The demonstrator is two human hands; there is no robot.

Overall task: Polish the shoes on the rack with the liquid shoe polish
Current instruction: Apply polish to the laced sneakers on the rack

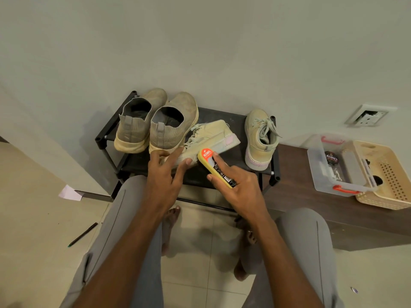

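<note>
A black shoe rack (219, 115) stands against the wall. A cream sneaker (213, 135) lies on its side on the rack's top. My left hand (165, 172) touches its toe end with spread fingers. My right hand (236, 182) grips a yellow shoe polish applicator (208, 155) with an orange label, its end against the sneaker's sole edge. The matching sneaker (259, 138) stands upright at the rack's right. A pair of beige knit slip-on shoes (155, 122) sits at the left.
A dark wooden bench (295, 192) to the right carries a clear plastic box (338, 167) with a polish tin and a cream basket (387, 176). A pen (83, 234) and a paper scrap (70, 193) lie on the tiled floor. My knees flank the rack.
</note>
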